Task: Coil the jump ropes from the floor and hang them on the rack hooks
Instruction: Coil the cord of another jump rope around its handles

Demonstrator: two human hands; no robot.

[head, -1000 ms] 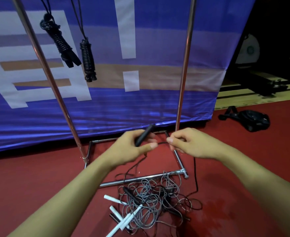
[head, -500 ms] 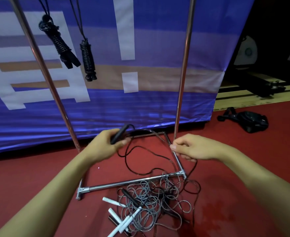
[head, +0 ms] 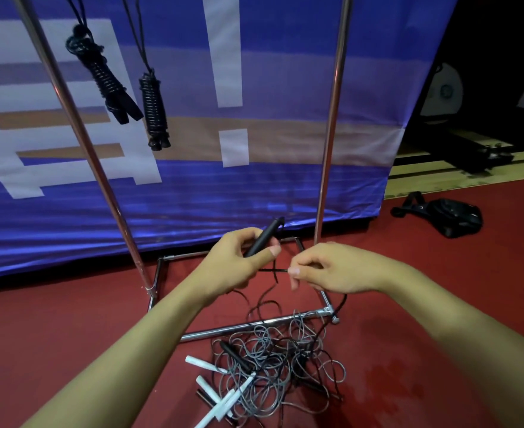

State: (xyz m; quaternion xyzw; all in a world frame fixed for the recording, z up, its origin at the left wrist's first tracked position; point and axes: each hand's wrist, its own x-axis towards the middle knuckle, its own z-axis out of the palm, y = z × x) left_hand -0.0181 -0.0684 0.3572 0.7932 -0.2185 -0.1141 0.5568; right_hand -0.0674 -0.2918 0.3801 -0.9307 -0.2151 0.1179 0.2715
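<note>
My left hand (head: 234, 262) grips a black jump rope handle (head: 263, 236), tilted up to the right. My right hand (head: 331, 268) pinches that rope's thin black cord (head: 274, 270) just right of the left hand; the cord trails down to the floor. Below lies a tangled pile of grey and black jump ropes (head: 273, 362) with white handles (head: 220, 400). Two coiled black ropes (head: 109, 88) (head: 154, 109) hang from the top of the metal rack (head: 331, 118); the hooks are out of view.
The rack's chrome base bars (head: 248, 327) lie on the red floor just behind the pile. A blue banner (head: 192, 186) stands behind the rack. A black bag (head: 449, 217) lies on the floor at the right.
My left hand, with the handle, moved right and back toward my right hand. The loose cord loop between them has shortened to a short, taut span.
</note>
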